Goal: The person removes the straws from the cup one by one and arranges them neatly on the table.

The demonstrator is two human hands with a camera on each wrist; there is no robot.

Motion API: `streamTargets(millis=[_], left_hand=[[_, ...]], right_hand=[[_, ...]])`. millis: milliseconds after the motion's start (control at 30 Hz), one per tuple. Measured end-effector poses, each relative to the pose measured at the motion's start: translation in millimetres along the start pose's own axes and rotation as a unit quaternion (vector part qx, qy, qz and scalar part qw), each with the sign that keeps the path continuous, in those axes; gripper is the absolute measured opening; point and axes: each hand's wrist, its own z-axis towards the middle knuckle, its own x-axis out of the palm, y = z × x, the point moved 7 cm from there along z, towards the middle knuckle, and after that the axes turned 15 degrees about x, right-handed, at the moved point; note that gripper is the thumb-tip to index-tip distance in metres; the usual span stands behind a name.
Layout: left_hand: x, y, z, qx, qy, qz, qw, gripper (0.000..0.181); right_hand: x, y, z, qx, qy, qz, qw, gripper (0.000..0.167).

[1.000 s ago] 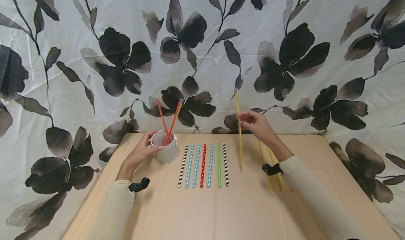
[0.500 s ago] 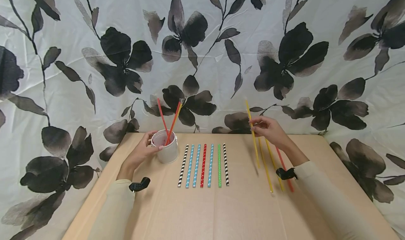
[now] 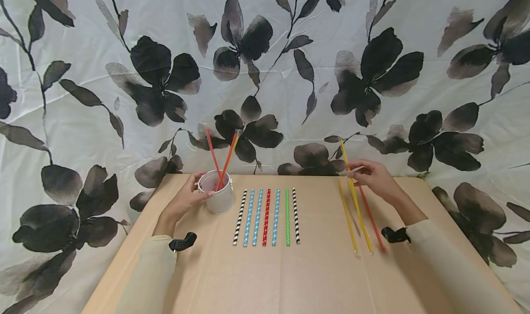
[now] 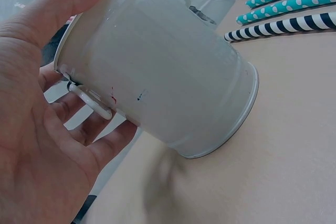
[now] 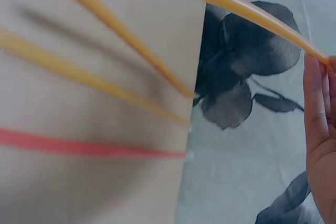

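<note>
My left hand (image 3: 185, 200) grips the rim of a small white metal bucket (image 3: 220, 201), thumb over the near side; the left wrist view shows the bucket (image 4: 152, 66) up close. Two red straws (image 3: 212, 153) and a yellow straw (image 3: 236, 141) lean inside it. On the right, my right hand (image 3: 374, 178) pinches a yellow plastic straw (image 3: 345, 153) near its upper part, above the straws on the table. In the right wrist view that straw (image 5: 247, 11) runs from the fingertips. Below it lie two yellow straws (image 3: 347, 215) and a red straw (image 3: 371, 219).
In the middle of the wooden table (image 3: 273, 282) lies a row of several patterned straws: black-striped (image 3: 240, 217), blue dotted (image 3: 249, 217), red (image 3: 266, 217) and green (image 3: 287, 217). A floral cloth (image 3: 290, 84) hangs behind the table's far edge.
My right hand has moved right and slightly down with the yellow straw, from beside the patterned row to above the plain straws. My left hand and the bucket have stayed put.
</note>
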Motion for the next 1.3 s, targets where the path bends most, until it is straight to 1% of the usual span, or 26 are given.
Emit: streamTargets(millis=[267,600,800,900,1033,1167,1300], left_hand=[[1.9,0.6,2.9,0.001,-0.007,0.006,1.0000,0.084],[5.1,4.2,7.6,-0.004,-0.017,0.003,0.9998,0.084],[6.6,6.2,11.1,-0.009,-0.025,0.000,0.9997,0.085],[7.5,6.7,12.2,-0.010,-0.027,0.002,0.9996,0.085],[9.2,5.8,12.8,-0.010,-0.029,0.007,0.9995,0.085],[10.8,6.0,12.8,-0.014,-0.033,0.009,0.9993,0.086],[12.1,6.8,13.5,-0.014,-0.038,0.008,0.9991,0.086]], right_hand=[[-21.7,-22.1,6.7,0.014,-0.006,-0.005,0.9999,0.031],[-50.3,-64.1,14.4,0.072,-0.006,-0.042,0.9965,0.036],[-59.7,-86.2,20.6,0.101,0.001,-0.053,0.9935,0.041],[-63.3,-94.9,23.5,0.115,0.004,-0.071,0.9908,0.042],[-68.6,-104.4,26.4,0.127,0.013,-0.086,0.9881,0.044],[-72.9,-113.2,30.5,0.134,0.029,-0.082,0.9872,0.043],[-74.6,-121.7,36.3,0.145,0.041,-0.095,0.9840,0.043]])
